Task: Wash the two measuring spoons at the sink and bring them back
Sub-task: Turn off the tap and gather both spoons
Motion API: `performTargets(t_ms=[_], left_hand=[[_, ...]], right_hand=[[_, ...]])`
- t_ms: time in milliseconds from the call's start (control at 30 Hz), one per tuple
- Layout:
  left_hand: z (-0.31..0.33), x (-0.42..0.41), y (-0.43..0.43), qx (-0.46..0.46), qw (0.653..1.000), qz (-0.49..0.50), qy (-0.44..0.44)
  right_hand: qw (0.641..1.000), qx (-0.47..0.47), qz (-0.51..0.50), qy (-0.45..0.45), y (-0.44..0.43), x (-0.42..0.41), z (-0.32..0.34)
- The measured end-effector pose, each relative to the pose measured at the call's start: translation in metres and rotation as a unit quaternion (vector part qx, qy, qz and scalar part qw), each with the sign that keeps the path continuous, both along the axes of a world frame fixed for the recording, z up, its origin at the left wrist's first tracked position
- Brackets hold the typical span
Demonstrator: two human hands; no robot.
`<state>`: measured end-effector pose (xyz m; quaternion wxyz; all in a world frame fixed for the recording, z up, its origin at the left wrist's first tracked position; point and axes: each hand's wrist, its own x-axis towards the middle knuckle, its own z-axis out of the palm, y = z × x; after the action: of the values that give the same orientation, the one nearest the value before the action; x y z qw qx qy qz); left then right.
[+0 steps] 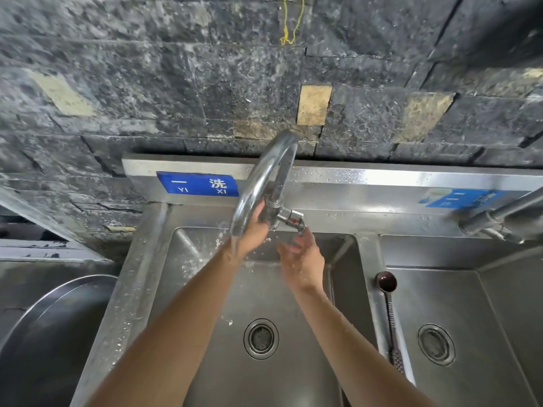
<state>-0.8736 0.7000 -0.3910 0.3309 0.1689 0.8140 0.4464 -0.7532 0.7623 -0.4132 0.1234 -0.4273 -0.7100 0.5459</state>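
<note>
A: hands status?
B: left hand (pixel 255 230) is up at the back edge of the sink (pixel 129 304), fingers curled round the upright stem of the faucet (pixel 264 177), so it's gripping that. Water (pixel 234 242) runs from the spout onto that wrist
A: right?
B: right hand (pixel 302 257) is just beside it, over the back of the left basin (pixel 293 377). Fingers loosely bent, about half open, tips up at the lever (pixel 302 229) under the valve. It's blurred, so I can't tell if it pinches the lever or only touches it
A: spoons?
B: one measuring spoon (pixel 386 282) in view. It lies flat along the divider (pixel 377 318) between the left basin and the right basin (pixel 470 318), dark round head toward the back edge, perforated handle end toward the front edge. Well apart from both hands, neither touches it
A: anything else around?
B: blue label (pixel 197 185) on the backsplash near the back left corner. Second blue label (pixel 458 198) further right, next to a second faucet (pixel 499 215). Large round steel pan (pixel 58 333) off the sink's left edge. Dark stone wall (pixel 147 69) behind, with a yellow string (pixel 289 22) hanging on it
</note>
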Motion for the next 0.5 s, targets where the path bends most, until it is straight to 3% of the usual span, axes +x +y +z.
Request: performTargets(t_ms=[100, 200, 500], left_hand=[[-0.005, 0.002, 0.001, -0.015, 0.999, -0.035, 0.016], [-0.012, 0.004, 0.000, -0.007, 1.000, -0.010, -0.002], [-0.011, 0.000, 0.005, -0.031, 0.999, -0.009, 0.023]], right_hand=[[1.000, 0.021, -0.015, -0.003, -0.005, -0.003, 0.000], [0.999, 0.043, -0.023, -0.007, -0.008, -0.005, 0.003], [0.994, 0.075, 0.078, -0.024, -0.002, 0.000, 0.010]])
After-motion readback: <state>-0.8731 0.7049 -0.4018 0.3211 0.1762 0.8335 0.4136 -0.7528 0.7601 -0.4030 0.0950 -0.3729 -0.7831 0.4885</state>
